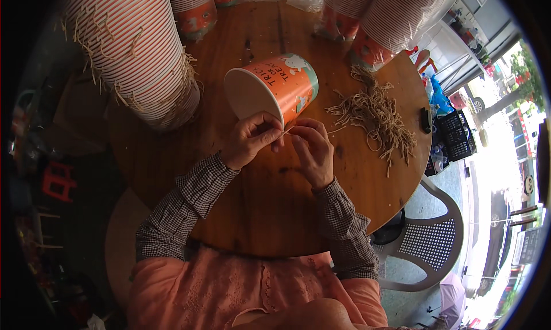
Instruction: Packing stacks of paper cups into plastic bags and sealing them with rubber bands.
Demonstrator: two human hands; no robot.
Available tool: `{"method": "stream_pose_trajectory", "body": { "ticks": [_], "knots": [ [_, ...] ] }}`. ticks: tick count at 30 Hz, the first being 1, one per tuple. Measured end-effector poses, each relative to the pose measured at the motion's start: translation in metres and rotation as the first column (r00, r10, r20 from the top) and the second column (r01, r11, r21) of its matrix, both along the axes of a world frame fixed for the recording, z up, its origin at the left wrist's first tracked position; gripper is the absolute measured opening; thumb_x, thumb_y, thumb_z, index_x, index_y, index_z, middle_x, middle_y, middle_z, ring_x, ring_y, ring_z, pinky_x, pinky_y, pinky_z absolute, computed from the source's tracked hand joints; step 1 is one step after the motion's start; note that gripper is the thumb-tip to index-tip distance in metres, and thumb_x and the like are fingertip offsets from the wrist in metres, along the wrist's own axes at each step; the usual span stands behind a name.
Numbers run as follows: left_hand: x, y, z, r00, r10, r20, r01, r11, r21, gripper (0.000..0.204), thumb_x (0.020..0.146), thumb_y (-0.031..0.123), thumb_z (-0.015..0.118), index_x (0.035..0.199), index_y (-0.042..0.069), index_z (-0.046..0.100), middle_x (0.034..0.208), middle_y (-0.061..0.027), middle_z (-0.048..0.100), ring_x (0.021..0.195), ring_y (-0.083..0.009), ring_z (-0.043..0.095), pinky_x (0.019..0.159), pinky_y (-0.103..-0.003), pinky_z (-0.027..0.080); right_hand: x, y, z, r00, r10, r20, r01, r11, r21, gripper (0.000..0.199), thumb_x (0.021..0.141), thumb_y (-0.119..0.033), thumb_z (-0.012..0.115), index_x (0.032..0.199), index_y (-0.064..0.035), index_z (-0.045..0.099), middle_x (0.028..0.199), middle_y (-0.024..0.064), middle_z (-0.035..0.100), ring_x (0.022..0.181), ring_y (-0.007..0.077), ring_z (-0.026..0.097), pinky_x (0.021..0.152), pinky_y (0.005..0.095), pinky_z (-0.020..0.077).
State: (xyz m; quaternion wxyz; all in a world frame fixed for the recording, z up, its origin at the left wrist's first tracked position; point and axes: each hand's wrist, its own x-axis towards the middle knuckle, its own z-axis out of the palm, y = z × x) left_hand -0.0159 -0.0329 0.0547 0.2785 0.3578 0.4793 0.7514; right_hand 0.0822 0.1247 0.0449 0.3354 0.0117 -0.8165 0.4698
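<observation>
A paper bucket (pixel 287 91), orange with a teal band and a white cartoon figure, lies on its side on the round table, its white-rimmed mouth turned toward the lower left. My left hand (pixel 252 139) is closed in a pinch at the lower rim. Beside it my right hand (pixel 314 152) also pinches, its fingertips nearly touching the left ones. Between them shows a short bit of thin tan twine (pixel 286 132) by the rim; how it passes through the bucket is hidden by my fingers. A loose pile of twine pieces (pixel 376 120) lies right of my right hand.
A tall stack of nested buckets (pixel 138 48) with twine ends hanging out stands at the left. Plastic-wrapped bucket stacks (pixel 396 20) stand at the far right of the wooden table (pixel 252 209). A grey plastic chair (pixel 427 244) and a black crate (pixel 456 136) are beyond its right edge.
</observation>
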Motion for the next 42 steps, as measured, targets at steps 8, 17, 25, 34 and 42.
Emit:
{"method": "stream_pose_trajectory", "body": {
  "ticks": [8,17,25,34,42],
  "knots": [
    [-0.001,0.0,-0.002,1.0,0.028,0.011,-0.028,1.0,0.002,0.01,0.093,0.007,0.055,0.099,0.0,0.055,0.082,-0.0063,0.062,0.072,-0.011,0.06,0.066,-0.024,0.05,0.001,-0.004,0.002,0.999,0.04,0.007,-0.037,0.981,-0.19,0.01,0.081,-0.004,0.065,0.09,-0.0006,0.064,0.107,0.0114,0.057,0.101,0.0223,0.057,0.083,0.0319,0.0485],
    [0.005,0.001,0.005,0.533,0.355,-0.768,-0.498,0.866,0.054,0.012,0.083,0.005,0.066,0.094,0.003,0.062,0.086,-0.0066,0.064,0.075,-0.0158,0.064,0.067,-0.028,0.053,0.012,-0.013,0.021,0.997,-0.031,-0.076,0.03,0.999,-0.013,0.008,0.079,0.001,0.062,0.087,0.0005,0.06,0.106,0.0148,0.056,0.098,0.0257,0.056,0.084,0.0335,0.0465],
    [0.003,-0.001,0.013,0.461,0.384,-0.8,-0.514,0.85,0.112,0.011,0.083,0.002,0.065,0.093,0.003,0.062,0.086,-0.0076,0.063,0.072,-0.019,0.063,0.062,-0.03,0.053,0.011,-0.008,0.024,0.981,-0.105,-0.16,0.101,0.994,-0.032,0.013,0.076,0.004,0.061,0.088,0.001,0.058,0.106,0.0157,0.056,0.095,0.0274,0.057,0.082,0.0335,0.0475],
    [0.004,-0.001,0.001,0.965,0.221,-0.138,-0.239,0.962,-0.131,0.011,0.09,0.006,0.061,0.098,-0.002,0.062,0.082,-0.0037,0.064,0.074,-0.0086,0.061,0.06,-0.022,0.051,0.01,-0.003,0.037,0.98,-0.184,-0.082,0.197,0.799,0.568,0.015,0.07,-0.006,0.064,0.084,-0.005,0.06,0.115,0.0145,0.052,0.094,0.0293,0.055,0.078,0.0401,0.048],
    [0.011,0.003,0.003,0.978,0.202,0.049,-0.194,0.973,-0.123,0.013,0.091,0.009,0.059,0.098,-0.002,0.064,0.086,-0.0038,0.065,0.074,-0.0083,0.06,0.066,-0.021,0.05,0.008,-0.011,0.038,0.999,-0.03,-0.033,0.043,0.836,0.547,0.015,0.071,-0.005,0.065,0.086,-0.0077,0.061,0.104,0.0104,0.054,0.09,0.0291,0.055,0.075,0.0392,0.0469]
  ]
}}
